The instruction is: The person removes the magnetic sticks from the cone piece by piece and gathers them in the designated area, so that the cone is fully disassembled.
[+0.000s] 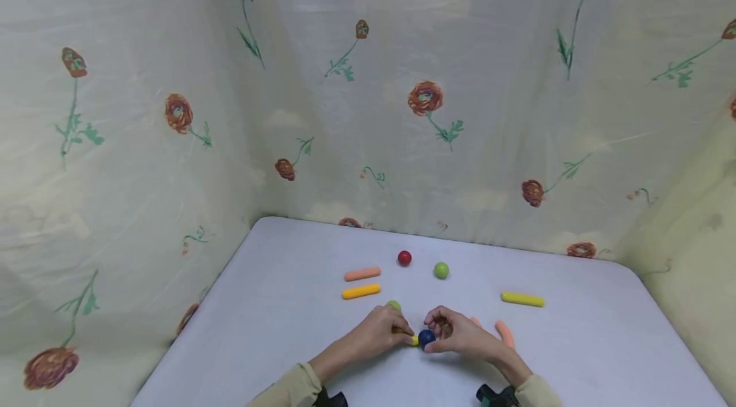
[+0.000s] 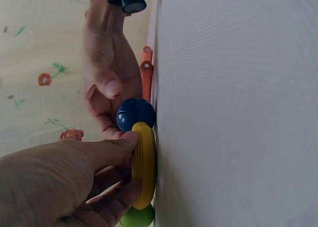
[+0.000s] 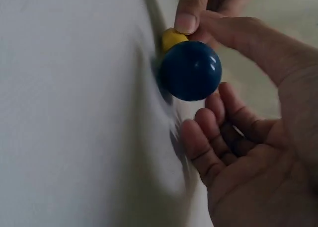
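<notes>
My left hand [image 1: 382, 331] pinches a yellow stick [image 2: 144, 167] with rounded ends between thumb and fingers, low over the table. The stick's far end meets a glossy blue ball [image 3: 191, 70] that sits on the table between the hands. Around the ball, my right hand [image 1: 462, 335] is held with thumb and fingers apart and loosely curved, the fingertips [image 3: 194, 135] close to it. Just beyond the left hand is a green ball [image 1: 393, 305], partly hidden by that hand. Two peach sticks [image 1: 505, 333] lie behind the right hand, one mostly covered.
Farther back on the white table [image 1: 287, 305] lie a peach stick [image 1: 362, 273], an orange-yellow stick [image 1: 361, 292], a red ball [image 1: 404, 258] and another green ball [image 1: 441, 270]. A yellow-green stick [image 1: 522, 299] is at the right. Flowered cloth [image 1: 368, 138] hangs behind the table.
</notes>
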A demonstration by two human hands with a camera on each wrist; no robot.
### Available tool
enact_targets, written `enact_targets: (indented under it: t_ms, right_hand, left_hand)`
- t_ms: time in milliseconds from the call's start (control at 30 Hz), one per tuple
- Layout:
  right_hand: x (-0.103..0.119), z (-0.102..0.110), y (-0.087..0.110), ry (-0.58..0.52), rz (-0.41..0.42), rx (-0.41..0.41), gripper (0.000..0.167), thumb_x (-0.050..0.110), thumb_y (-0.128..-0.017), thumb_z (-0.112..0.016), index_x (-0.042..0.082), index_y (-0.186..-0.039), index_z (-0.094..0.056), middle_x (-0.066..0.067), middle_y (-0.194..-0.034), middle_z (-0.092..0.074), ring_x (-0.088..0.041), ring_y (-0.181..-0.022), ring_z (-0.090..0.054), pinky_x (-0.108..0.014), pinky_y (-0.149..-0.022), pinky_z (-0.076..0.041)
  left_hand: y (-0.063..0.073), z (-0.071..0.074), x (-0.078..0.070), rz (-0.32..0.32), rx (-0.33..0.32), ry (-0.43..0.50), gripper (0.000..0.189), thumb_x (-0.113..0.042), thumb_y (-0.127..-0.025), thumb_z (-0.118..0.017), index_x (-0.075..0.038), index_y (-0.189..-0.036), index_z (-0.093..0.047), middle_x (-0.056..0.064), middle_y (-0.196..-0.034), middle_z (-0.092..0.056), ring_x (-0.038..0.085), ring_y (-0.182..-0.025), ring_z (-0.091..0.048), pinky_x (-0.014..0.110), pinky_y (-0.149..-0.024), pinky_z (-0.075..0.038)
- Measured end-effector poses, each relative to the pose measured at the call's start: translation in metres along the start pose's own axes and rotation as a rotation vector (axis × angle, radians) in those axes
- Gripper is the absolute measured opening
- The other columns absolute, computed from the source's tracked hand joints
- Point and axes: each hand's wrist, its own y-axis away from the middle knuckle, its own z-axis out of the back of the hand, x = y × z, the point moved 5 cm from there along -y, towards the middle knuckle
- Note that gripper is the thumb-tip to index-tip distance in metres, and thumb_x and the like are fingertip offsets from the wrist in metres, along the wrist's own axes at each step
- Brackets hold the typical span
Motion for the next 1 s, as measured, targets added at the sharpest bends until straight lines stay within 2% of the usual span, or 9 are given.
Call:
enact_targets:
  t_ms: [167, 467, 567, 700, 800, 900, 1000]
  right_hand:
    - [-0.003, -0.003, -0.003, 0.043, -0.004, -0.002, 0.046, 0.023, -0.079, -0.080, 0.003, -0.112, -0.055, -0.005, -0.098, -0.056, -0.015, -0.087, -0.050, -0.020, -0.071, -0.044]
    - [0.003, 0.001, -0.001, 0.089, 0.018, -0.025, 0.037, 0.014, -0.080, -0.074, 0.003, -0.111, -0.057, -0.006, -0.102, -0.059, -0.015, -0.088, -0.053, -0.020, -0.072, -0.046]
    - [0.006, 0.016, 0.000, 0.077, 0.004, -0.109, 0.037, 0.012, -0.082, -0.072, 0.001, -0.113, -0.056, -0.009, -0.107, -0.059, -0.017, -0.093, -0.055, -0.023, -0.076, -0.048]
    - [0.003, 0.048, -0.003, 0.067, -0.053, -0.299, 0.038, 0.014, -0.085, -0.070, 0.002, -0.118, -0.054, -0.013, -0.115, -0.059, -0.021, -0.102, -0.058, -0.029, -0.084, -0.051]
    - [-0.006, 0.074, -0.008, 0.076, -0.094, -0.419, 0.040, 0.017, -0.087, -0.069, 0.001, -0.120, -0.052, -0.016, -0.119, -0.058, -0.023, -0.106, -0.057, -0.030, -0.085, -0.051]
    - [-0.018, 0.097, -0.015, 0.109, -0.123, -0.500, 0.042, 0.018, -0.089, -0.067, -0.001, -0.123, -0.051, -0.020, -0.121, -0.057, -0.026, -0.107, -0.056, -0.031, -0.085, -0.051]
    - [-0.031, 0.111, -0.022, 0.144, -0.163, -0.544, 0.043, 0.020, -0.090, -0.066, -0.002, -0.124, -0.050, -0.021, -0.120, -0.056, -0.028, -0.107, -0.054, -0.031, -0.083, -0.049]
  left_hand:
    - [0.001, 0.002, -0.001, 0.001, -0.007, -0.008, 0.009, -0.020, -0.083, -0.075, -0.016, -0.091, -0.078, -0.013, -0.081, -0.071, -0.010, -0.076, -0.054, 0.011, -0.070, -0.046]
    - [0.001, 0.001, -0.002, 0.016, -0.021, -0.019, 0.009, -0.018, -0.084, -0.074, -0.015, -0.091, -0.078, -0.011, -0.084, -0.072, -0.008, -0.077, -0.057, 0.012, -0.071, -0.047]
    - [0.001, 0.001, -0.003, 0.028, -0.015, -0.016, 0.010, -0.017, -0.084, -0.074, -0.015, -0.093, -0.078, -0.011, -0.086, -0.073, -0.008, -0.079, -0.058, 0.012, -0.072, -0.048]
    - [0.001, 0.001, -0.004, 0.054, -0.003, 0.000, 0.011, -0.017, -0.084, -0.074, -0.014, -0.094, -0.078, -0.011, -0.086, -0.073, -0.008, -0.079, -0.057, 0.012, -0.072, -0.048]
    - [0.001, 0.001, -0.004, 0.050, -0.004, 0.001, 0.011, -0.017, -0.083, -0.075, -0.014, -0.093, -0.078, -0.012, -0.085, -0.072, -0.008, -0.078, -0.056, 0.012, -0.072, -0.048]
    - [0.002, -0.001, -0.003, 0.034, -0.012, 0.004, 0.011, -0.017, -0.083, -0.075, -0.015, -0.093, -0.078, -0.012, -0.085, -0.072, -0.008, -0.078, -0.055, 0.012, -0.072, -0.047]
    - [0.002, -0.002, -0.003, 0.016, -0.020, 0.003, 0.011, -0.018, -0.083, -0.075, -0.015, -0.092, -0.078, -0.012, -0.085, -0.072, -0.008, -0.078, -0.055, 0.012, -0.072, -0.047]
